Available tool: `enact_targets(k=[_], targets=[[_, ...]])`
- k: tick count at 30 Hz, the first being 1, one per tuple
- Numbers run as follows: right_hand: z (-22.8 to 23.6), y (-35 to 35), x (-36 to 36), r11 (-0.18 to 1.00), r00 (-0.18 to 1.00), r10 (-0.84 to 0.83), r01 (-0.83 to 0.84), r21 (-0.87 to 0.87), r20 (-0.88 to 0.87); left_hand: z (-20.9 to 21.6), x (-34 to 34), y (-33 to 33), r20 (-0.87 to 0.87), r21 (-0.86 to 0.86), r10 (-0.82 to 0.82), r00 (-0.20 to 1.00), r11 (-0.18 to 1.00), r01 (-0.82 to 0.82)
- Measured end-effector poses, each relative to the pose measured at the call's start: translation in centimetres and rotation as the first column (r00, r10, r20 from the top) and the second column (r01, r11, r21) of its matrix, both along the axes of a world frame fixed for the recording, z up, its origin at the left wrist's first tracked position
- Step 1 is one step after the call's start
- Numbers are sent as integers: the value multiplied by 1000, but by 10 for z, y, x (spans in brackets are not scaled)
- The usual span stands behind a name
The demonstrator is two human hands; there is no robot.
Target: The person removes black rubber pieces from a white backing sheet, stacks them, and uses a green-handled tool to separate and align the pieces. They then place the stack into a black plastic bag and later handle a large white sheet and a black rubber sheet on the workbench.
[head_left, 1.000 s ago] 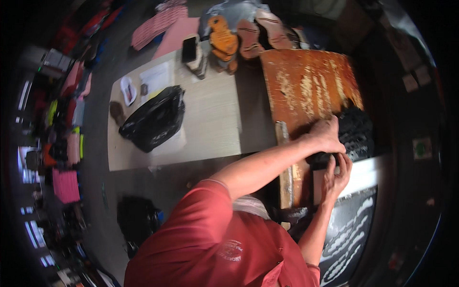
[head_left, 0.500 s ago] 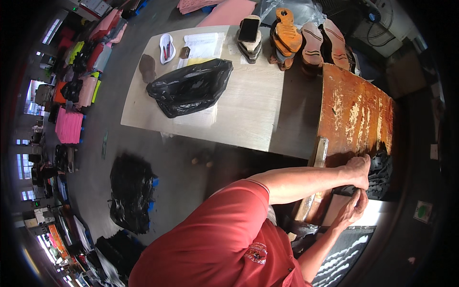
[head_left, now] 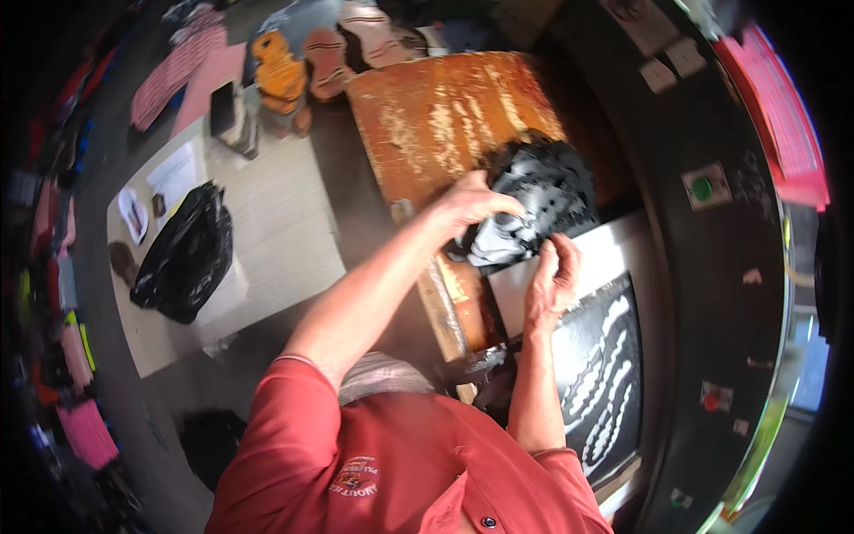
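The heap of thin, crumpled black sheet pieces [head_left: 556, 182], with pale glossy patches where light catches it, lies at the near right part of the worn orange-brown wooden tabletop [head_left: 409, 125]. Its lower edge comes up to the smooth white panel [head_left: 614, 245], and beyond that lies a dark flat panel with wavy white bands [head_left: 598, 383].

The left hand [head_left: 471, 203] reaches across to the left side of the heap, its thumb stretched over the shiny part and the other fingers partly hidden; whether they grasp a piece or only press on it cannot be told. The right hand [head_left: 553, 276] is at the heap's lower edge above the white panel, fingers bent and tips close together; whether they pinch an edge is too blurred to tell.

As a judgement, the heap is best handled with the left hand as a steady, flat weight and the right fingers working at a single edge, since thin layers like these probably cling and drag their neighbours along. A light rub between thumb and forefinger should separate them better than a hard tug, which could crease or stretch the material. Keeping the right wrist low and the pull level would likely disturb the heap least.

Well apart to the left, a crumpled black plastic bag [head_left: 189, 258] rests on the pale tabletop [head_left: 289, 240].
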State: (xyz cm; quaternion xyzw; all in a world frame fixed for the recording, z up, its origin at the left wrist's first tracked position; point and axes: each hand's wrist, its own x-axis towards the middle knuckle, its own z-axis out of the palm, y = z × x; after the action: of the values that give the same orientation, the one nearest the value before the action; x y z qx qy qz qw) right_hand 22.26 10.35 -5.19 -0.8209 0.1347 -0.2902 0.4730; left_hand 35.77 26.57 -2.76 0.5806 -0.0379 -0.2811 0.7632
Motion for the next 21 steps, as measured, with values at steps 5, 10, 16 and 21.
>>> enact_targets(k=[5, 10, 16, 21], targets=[[12, 8, 3, 998, 999, 6, -3, -68, 47, 6, -1, 11, -54, -150, -105, 993, 984, 96], [16, 7, 1, 1000, 999, 9, -9, -19, 47, 17, -1, 24, -105, -114, -135, 985, 986, 123], [27, 14, -1, 998, 998, 13, -9, -68, 59, 38, 6, 44, -33, -56, -196, 980, 979, 194], [99, 14, 14, 853, 928, 294, -147, -501, 229, 56, 4, 48, 211, 168, -279, 937, 954, 247]])
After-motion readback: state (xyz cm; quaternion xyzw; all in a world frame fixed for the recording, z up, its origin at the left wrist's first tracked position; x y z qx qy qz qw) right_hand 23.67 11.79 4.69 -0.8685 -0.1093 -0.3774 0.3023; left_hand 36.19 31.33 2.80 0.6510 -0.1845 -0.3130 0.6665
